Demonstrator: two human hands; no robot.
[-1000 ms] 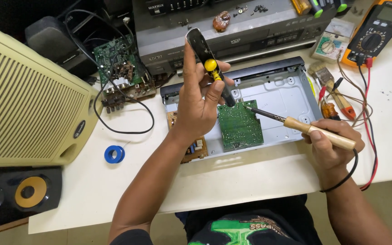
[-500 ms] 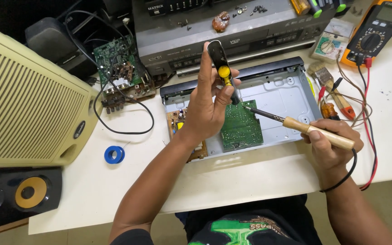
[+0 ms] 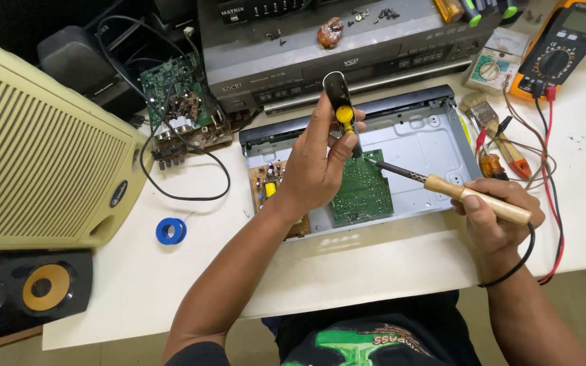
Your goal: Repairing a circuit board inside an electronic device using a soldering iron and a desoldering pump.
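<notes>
My left hand grips a black desoldering pump with a yellow button, held upright with its tip down on a green circuit board. That board lies solder side up in an open grey metal chassis. My right hand holds a soldering iron by its wooden handle; the iron's metal tip touches the board right beside the pump's tip. A small brown circuit board sits at the chassis's left end, partly hidden by my left wrist.
A grey disc player stands behind the chassis. An orange multimeter with red and black leads, a brush and a small meter lie at the right. A cream speaker, a blue tape roll and a loose green board are left.
My left hand has carried the pump rightward and lowered its tip onto the green board next to the iron's tip. The right hand and the iron have barely moved.
</notes>
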